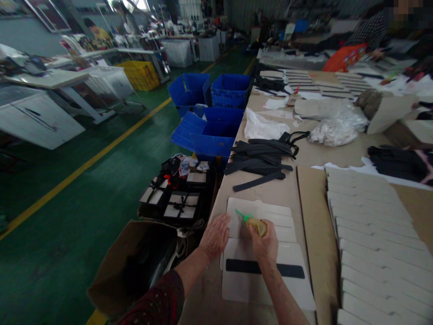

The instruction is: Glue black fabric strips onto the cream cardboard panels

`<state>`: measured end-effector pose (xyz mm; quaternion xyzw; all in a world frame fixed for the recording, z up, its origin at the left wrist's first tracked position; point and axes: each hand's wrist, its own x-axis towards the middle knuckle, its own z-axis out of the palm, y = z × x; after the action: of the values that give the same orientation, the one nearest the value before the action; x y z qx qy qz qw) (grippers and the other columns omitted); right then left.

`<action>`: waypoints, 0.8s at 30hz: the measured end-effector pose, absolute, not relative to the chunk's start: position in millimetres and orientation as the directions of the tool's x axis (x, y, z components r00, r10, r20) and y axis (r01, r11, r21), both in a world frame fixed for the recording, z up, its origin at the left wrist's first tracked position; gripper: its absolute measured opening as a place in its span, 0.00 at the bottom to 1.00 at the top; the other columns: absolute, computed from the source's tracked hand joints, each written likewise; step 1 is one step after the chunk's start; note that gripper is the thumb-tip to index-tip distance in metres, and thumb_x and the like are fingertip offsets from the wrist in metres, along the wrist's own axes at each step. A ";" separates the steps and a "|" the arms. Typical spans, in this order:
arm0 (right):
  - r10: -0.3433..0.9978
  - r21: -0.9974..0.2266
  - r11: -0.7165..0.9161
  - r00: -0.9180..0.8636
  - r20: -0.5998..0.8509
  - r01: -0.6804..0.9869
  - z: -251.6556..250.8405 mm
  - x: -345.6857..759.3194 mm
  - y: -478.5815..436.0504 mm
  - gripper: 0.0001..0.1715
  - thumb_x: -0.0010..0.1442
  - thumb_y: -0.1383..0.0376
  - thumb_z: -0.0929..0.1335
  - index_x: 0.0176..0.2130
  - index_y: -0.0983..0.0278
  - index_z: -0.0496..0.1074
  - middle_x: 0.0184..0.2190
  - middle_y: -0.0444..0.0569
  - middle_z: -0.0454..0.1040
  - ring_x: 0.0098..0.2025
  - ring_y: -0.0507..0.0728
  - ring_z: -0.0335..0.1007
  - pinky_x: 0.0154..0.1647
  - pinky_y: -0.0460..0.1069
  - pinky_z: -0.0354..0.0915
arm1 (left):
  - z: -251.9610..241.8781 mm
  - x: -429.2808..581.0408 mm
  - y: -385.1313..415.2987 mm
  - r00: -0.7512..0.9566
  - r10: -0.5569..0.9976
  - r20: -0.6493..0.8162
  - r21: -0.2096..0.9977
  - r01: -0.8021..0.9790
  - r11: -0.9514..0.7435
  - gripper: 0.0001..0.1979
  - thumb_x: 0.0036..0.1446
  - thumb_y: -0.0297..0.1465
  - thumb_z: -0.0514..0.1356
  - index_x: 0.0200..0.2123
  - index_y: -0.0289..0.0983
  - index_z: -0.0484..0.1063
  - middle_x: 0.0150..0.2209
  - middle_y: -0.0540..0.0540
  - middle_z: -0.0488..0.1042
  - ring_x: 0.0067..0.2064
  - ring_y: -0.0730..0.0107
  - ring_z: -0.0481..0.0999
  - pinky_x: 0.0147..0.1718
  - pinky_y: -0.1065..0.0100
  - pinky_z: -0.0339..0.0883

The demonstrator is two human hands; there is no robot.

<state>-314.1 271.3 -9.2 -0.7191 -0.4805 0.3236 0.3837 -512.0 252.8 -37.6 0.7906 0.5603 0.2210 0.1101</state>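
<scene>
My right hand (264,243) is closed around a small glue bottle (256,224) with a green nozzle, its tip pointing left over a stack of white card pieces (270,215). My left hand (215,235) lies flat with fingers together on the left edge of that stack. Just below my hands lies a white card (267,282) with a black strip (264,268) across it. A heap of loose black strips (261,158) sits farther up the table.
Rows of overlapped white cards (375,239) cover a brown board at my right. Blue crates (216,113) and an open cardboard box (135,262) stand on the green floor at my left. Plastic bags (333,128) lie farther back. A person (379,27) works at the far right.
</scene>
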 end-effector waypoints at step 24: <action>0.678 -0.923 -0.336 0.632 -0.376 -0.189 -1.9 -203.5 279.9 0.35 0.40 0.49 0.78 0.42 0.60 0.65 0.25 0.39 0.72 0.19 0.53 0.67 0.16 0.44 0.57 | -46.7 -515.4 275.7 0.215 0.948 0.236 0.354 0.889 -0.290 0.31 0.66 0.30 0.49 0.70 0.38 0.44 0.66 0.39 0.61 0.65 0.58 0.64 0.62 0.52 0.60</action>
<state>-203.5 279.9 -1.9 -0.7161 -0.1708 0.3938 0.5505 -515.4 275.7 -46.7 0.7763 0.5915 0.2061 0.0707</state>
